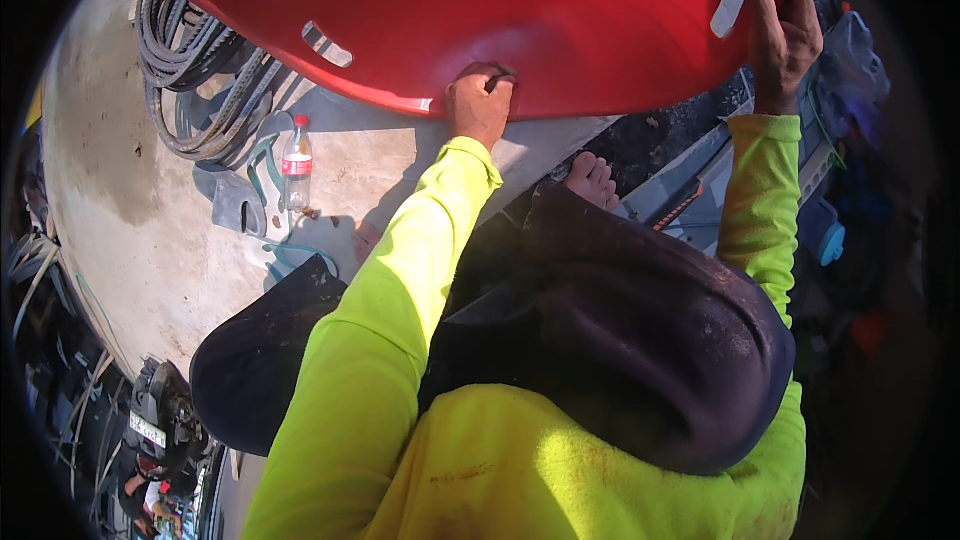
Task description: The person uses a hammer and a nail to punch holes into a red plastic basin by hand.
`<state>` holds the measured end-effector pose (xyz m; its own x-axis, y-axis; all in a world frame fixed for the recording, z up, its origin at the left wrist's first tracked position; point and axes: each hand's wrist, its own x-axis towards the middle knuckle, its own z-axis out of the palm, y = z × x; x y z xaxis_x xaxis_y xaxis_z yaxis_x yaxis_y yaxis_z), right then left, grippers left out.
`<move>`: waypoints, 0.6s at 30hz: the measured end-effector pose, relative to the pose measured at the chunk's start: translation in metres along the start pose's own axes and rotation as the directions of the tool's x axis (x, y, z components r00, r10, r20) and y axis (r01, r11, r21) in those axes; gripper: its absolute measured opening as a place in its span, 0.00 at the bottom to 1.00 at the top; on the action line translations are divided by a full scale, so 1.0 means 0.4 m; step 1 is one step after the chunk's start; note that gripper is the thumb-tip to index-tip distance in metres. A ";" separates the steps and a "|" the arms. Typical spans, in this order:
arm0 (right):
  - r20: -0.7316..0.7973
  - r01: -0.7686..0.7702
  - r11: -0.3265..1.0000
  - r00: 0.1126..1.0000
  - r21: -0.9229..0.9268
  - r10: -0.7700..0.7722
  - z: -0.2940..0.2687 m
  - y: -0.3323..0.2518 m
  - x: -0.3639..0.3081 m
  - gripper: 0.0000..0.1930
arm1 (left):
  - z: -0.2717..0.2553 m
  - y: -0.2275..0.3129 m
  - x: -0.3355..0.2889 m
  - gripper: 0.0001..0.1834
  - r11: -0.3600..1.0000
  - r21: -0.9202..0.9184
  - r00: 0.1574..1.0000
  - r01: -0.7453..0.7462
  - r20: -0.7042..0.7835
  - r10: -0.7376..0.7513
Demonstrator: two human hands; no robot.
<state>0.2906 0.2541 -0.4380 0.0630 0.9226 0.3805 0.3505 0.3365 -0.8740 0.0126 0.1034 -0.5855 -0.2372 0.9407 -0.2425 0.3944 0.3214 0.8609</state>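
Observation:
A large, glossy red curved panel (pixel 560 30) fills the top of the view, with a slot near each side. My right hand (pixel 785 45) grips its right edge beside the right slot, fingers partly hidden. At the middle of the near edge, my left hand (pixel 482 100) is closed in a fist against the red surface. Something dark shows between the thumb and fingers, too small to name. A paler, hazy patch lies on the panel just beyond that fist.
Coiled dark cables or bars (pixel 185 70) lie at the left. A clear bottle with a red cap (pixel 298 165) stands near sandals (pixel 262 180) on the concrete. My bare foot (pixel 592 178) is below the panel. Grey metal pieces (pixel 690 195) and a plastic bag (pixel 850 70) lie at the right.

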 end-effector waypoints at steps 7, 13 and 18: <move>0.073 -0.035 0.982 0.996 -0.188 0.050 -0.002 0.008 -0.091 0.16 | 0.062 -0.022 -0.003 0.07 0.976 -0.147 0.984 0.164 -0.046 -0.172; -0.057 -0.124 0.989 0.990 0.081 0.129 -0.028 0.021 -0.236 0.23 | 0.040 -0.039 -0.001 0.05 0.997 -0.074 0.999 0.012 -0.049 -0.016; -0.355 -0.457 0.384 0.883 -0.802 0.308 -0.274 0.115 -0.551 0.33 | 0.059 -0.036 -0.008 0.05 0.996 0.007 0.993 -0.089 -0.079 0.089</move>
<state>0.3950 0.0456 -0.5288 0.4956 0.8510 0.1739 0.8554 -0.4435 -0.2676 0.0287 0.0981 -0.6075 -0.2704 0.9541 -0.1286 0.4202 0.2372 0.8759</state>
